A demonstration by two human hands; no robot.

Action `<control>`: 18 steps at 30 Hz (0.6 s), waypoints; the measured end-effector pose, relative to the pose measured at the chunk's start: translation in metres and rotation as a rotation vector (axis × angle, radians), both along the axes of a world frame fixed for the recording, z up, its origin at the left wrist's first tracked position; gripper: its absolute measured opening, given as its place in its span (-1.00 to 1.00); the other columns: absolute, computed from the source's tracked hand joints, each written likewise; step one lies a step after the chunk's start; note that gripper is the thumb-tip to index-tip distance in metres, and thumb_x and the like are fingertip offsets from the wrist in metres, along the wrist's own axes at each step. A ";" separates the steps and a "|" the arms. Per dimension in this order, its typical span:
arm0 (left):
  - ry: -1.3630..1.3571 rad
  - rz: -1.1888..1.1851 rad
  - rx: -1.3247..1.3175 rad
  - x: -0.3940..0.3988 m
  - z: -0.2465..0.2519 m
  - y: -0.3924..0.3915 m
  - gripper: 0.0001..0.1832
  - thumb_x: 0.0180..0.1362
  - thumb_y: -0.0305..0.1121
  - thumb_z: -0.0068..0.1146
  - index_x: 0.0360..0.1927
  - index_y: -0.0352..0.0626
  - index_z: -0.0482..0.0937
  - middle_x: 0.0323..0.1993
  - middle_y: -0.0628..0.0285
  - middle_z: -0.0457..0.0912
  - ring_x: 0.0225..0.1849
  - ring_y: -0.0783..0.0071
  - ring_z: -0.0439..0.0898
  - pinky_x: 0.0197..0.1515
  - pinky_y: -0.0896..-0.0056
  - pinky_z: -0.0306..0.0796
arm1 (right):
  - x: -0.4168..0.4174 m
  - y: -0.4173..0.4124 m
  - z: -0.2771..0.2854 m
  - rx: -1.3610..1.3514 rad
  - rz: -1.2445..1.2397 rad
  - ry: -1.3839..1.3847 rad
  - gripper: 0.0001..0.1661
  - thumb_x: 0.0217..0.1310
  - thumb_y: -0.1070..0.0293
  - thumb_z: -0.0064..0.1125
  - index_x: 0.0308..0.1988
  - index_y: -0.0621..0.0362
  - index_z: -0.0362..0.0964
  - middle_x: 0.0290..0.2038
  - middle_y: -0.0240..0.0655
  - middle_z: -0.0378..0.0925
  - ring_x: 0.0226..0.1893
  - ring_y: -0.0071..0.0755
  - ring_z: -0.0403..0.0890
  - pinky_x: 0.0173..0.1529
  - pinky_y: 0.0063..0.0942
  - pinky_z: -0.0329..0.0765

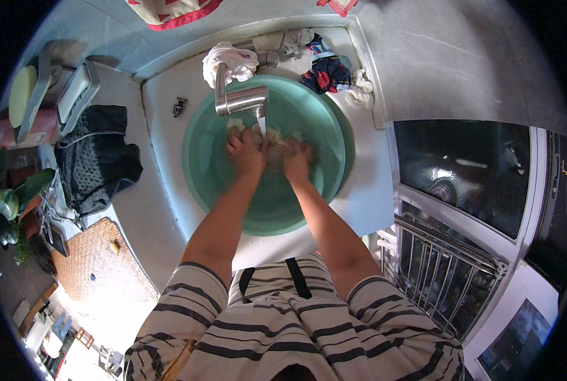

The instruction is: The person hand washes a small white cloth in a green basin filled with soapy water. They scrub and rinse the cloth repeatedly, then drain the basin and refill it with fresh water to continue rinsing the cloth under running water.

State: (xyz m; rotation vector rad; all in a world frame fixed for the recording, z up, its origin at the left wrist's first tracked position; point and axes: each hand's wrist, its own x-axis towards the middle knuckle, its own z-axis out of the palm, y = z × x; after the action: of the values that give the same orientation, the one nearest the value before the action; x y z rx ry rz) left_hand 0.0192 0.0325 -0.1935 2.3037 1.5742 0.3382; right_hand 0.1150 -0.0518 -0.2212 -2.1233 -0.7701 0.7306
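A green plastic basin [202, 190] with water in it sits in the sink, under a metal faucet [243, 101]. From the spout a stream of water [262, 126] falls between my hands. My left hand [246, 155] grips one side of a pale, wet cloth [275, 137] near the middle of the basin. On the cloth's other side is my right hand [296, 159], its fingers blurred and closed around the fabric. Water and fingers hide part of the cloth.
A white cloth [231, 62] is draped over the faucet's base. Dark patterned fabric [328, 71] and a crumpled white cloth [359, 90] lie at the back right. At left are a sink stopper [179, 107], a dark cloth [100, 159] and a woven mat [104, 259]. A metal rack [445, 266] stands right.
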 end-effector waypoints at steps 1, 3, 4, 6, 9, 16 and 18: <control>-0.002 0.123 -0.061 0.006 -0.001 -0.002 -0.56 -0.13 -0.17 0.18 -0.18 -0.19 0.45 -0.04 0.02 0.33 0.03 0.07 0.25 0.00 0.04 0.16 | -0.007 0.012 0.004 0.082 -0.087 0.237 -0.57 0.14 0.07 -0.07 -0.18 0.22 0.38 -0.13 0.06 0.38 -0.07 -0.01 0.38 0.06 0.00 0.23; -0.492 0.119 -0.258 0.016 0.003 -0.020 -0.71 -0.19 -0.25 0.23 -0.39 -0.18 0.49 -0.20 0.04 0.40 -0.13 0.09 0.34 -0.12 0.13 0.23 | 0.001 0.028 0.038 0.170 -0.348 1.238 -0.60 0.19 0.06 -0.13 -0.31 0.19 0.43 -0.29 -0.04 0.44 -0.20 -0.13 0.45 -0.04 -0.04 0.32; -0.650 0.031 -0.239 0.025 0.025 -0.032 -0.76 -0.21 -0.34 0.22 -0.44 -0.21 0.48 -0.22 0.05 0.40 -0.17 0.12 0.36 -0.17 0.20 0.27 | 0.009 0.035 0.060 0.218 -0.487 1.737 -0.58 0.22 0.06 -0.16 -0.37 0.17 0.45 -0.37 -0.09 0.47 -0.26 -0.19 0.48 -0.10 -0.07 0.37; -0.809 -0.080 -0.187 0.042 0.090 -0.058 -0.83 -0.23 -0.42 0.22 -0.61 -0.23 0.44 -0.33 0.09 0.42 -0.26 0.13 0.40 -0.25 0.26 0.30 | 0.023 0.033 0.021 0.404 -0.182 2.267 -0.63 0.21 0.10 -0.15 -0.22 0.16 0.39 -0.29 -0.19 0.45 -0.28 -0.32 0.48 -0.12 -0.22 0.41; -0.967 -0.091 -0.129 0.046 0.098 -0.057 -0.79 -0.21 -0.43 0.20 -0.76 -0.20 0.39 -0.52 0.15 0.45 -0.38 0.14 0.43 -0.34 0.26 0.31 | 0.019 0.025 -0.017 0.721 0.073 2.545 -0.63 0.22 0.11 -0.17 -0.12 0.15 0.31 -0.26 -0.31 0.42 -0.28 -0.45 0.47 -0.16 -0.38 0.45; -0.462 0.052 0.014 0.018 0.008 0.031 -0.79 0.06 -0.23 0.03 -0.46 -0.19 0.45 -0.32 0.06 0.44 -0.30 0.19 0.39 -0.27 0.21 0.24 | 0.010 0.018 0.068 0.260 -0.366 1.206 -0.61 0.17 0.23 -0.08 -0.03 0.16 0.22 -0.15 -0.18 0.39 -0.13 -0.26 0.43 -0.05 -0.26 0.36; -0.260 -0.023 0.164 0.010 -0.006 0.031 -0.72 0.03 -0.16 0.03 -0.33 -0.17 0.46 -0.12 -0.04 0.39 -0.12 0.03 0.35 -0.08 0.08 0.20 | 0.019 0.011 0.063 0.162 -0.209 0.626 -0.58 0.14 0.25 -0.05 -0.01 0.19 0.21 -0.11 -0.10 0.37 -0.08 -0.21 0.40 -0.01 -0.23 0.32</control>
State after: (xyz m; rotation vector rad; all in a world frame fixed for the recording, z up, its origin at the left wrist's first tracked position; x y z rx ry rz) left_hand 0.0294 0.0631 -0.1995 2.2829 1.4368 0.7535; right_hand 0.1341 -0.0405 -0.1583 -1.6525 -0.2526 1.0972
